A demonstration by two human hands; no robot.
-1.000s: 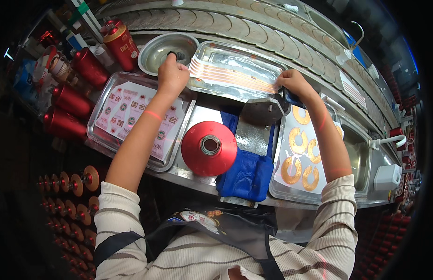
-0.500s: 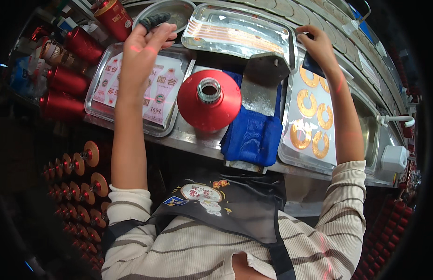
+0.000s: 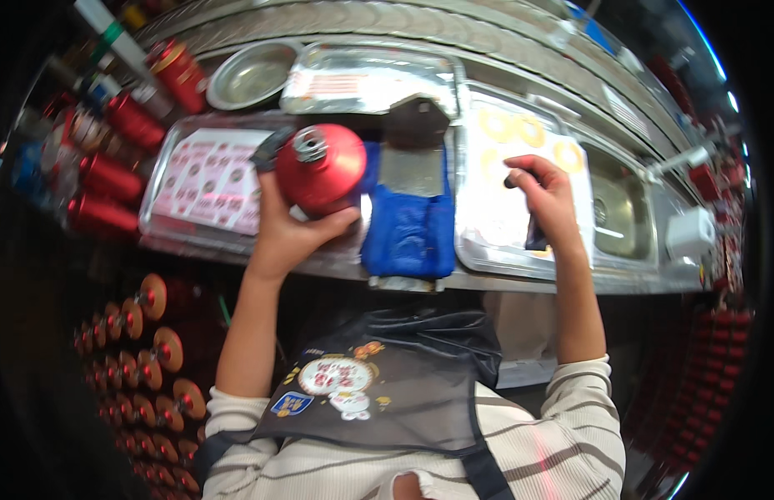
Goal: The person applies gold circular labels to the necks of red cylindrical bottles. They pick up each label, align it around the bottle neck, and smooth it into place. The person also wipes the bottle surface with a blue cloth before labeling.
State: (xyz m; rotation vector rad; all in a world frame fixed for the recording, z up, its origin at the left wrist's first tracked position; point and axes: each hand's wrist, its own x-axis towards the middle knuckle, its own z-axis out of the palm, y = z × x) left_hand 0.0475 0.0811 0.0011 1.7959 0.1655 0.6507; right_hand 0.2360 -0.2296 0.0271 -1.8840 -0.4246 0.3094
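My left hand (image 3: 288,233) is wrapped round the red bottle (image 3: 324,175), its thumb on the near side and its fingers at the left. The bottle stands upright with an uncapped, threaded clear neck. A black covering (image 3: 270,148) shows at that hand's fingers. My right hand (image 3: 552,200) is above the tray of gold ring labels (image 3: 497,125), fingers curled in. A dark slim object (image 3: 534,235) shows below the palm, and a dark tip pokes out by the fingers; its kind is blurred. Right of the bottle is a metal stand with a blue cloth (image 3: 408,237).
Pink printed label sheets lie in a tray (image 3: 145,208) at left, beside several red bottles (image 3: 110,177). Farther back are a metal bowl (image 3: 253,75) and a tray with striped strips (image 3: 370,75). A sink (image 3: 620,200) and a white jug (image 3: 689,232) are at right.
My left hand has come down from the back and closed round the bottle, which now sits farther left. My right hand has drawn nearer, over the gold labels. The whole view has shifted.
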